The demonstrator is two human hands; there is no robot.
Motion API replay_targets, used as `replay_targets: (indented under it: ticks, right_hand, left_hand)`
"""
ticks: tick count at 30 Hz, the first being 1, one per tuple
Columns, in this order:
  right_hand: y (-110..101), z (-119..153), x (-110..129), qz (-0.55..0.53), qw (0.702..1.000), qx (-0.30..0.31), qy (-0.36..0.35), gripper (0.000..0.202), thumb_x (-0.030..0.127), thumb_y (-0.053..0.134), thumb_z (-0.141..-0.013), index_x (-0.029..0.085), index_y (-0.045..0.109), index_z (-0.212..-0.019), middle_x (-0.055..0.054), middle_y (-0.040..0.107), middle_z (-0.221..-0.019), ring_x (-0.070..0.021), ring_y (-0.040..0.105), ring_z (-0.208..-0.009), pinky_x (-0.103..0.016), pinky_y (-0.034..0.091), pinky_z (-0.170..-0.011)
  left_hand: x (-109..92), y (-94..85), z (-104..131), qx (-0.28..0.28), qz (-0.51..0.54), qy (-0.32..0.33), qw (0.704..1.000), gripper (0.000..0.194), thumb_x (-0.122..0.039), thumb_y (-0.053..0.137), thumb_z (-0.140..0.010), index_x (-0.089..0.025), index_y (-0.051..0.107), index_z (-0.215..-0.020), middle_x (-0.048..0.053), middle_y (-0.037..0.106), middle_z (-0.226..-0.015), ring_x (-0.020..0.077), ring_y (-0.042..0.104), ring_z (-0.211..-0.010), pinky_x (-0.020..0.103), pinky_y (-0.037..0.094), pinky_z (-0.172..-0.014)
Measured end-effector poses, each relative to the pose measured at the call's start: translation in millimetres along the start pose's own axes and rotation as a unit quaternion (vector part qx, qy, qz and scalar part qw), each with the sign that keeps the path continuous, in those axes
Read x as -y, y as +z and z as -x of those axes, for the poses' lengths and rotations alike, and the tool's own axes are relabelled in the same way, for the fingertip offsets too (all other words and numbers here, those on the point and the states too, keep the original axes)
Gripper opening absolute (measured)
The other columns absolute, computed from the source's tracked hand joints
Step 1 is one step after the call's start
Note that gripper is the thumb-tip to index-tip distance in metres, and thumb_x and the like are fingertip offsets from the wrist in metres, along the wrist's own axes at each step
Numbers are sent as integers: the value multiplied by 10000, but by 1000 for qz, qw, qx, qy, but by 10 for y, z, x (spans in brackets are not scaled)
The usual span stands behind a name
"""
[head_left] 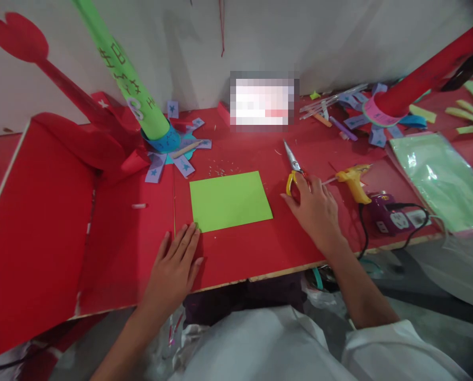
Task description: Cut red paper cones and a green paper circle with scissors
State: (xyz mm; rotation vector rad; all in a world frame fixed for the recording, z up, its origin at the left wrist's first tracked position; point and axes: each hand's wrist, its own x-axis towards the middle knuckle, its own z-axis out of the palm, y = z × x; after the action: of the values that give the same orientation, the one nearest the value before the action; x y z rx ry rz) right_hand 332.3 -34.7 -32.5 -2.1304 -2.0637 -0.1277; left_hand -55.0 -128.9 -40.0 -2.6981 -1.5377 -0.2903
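White shirt cloth (272, 344) covers the person's front at the bottom edge, closest to the camera. At far left, a red panel (38, 211) stands tilted on the red table (236, 259), with a red cutout (20, 37) with a rounded, notched top behind it. Next comes a leaning green tube (137, 95) with dark marks, its foot inside a blue band (163, 142). Purple paper strips (183, 165) with stars fan out around it, and a pencil (187, 150) lies across them. The person's left hand (176, 256) lies flat, fingers nearly together and thumb apart, fingertips at the near left corner of a bright green sheet (230, 201). This sheet lies flat on the table between the two hands. Just right of it, the right hand (318, 211) rests over the handles of the scissors (292, 157), fingers curled, thumb apart; whether they grip the loops cannot be told. The blades point away from the person. Farther right lie a yellow glue gun (353, 182), a purple box (387, 214) and a plastic-wrapped green packet (438, 174).
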Motion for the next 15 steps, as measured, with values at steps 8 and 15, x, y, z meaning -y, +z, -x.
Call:
replay_targets:
  ticks: [8, 15]
  right_hand:
    - [-197, -54, 71, 28, 999, 26, 5, 591, 520, 494, -1133, 153, 575, -1588, -263, 671, -1447, -425, 649, -1244, -562, 496, -1035]
    - [-347, -38, 501, -140, 950, 47, -277, 619, 422, 475, -1151, 282, 419, -1752, -150, 501, -1766, -372, 458, -1634, -636, 364, -1342]
  left_hand:
    - [15, -27, -12, -4, -2, 6, 1000, 791, -331, 449, -1175, -216, 35, -1839, 129, 490, -1771, 324, 516, -1625, 539, 304, -1399]
    - [27, -123, -104, 5, -25, 21, 999, 741, -306, 500, -1156, -187, 201, -1823, 150, 543, -1731, 362, 607, -1543, 563, 406, -1331]
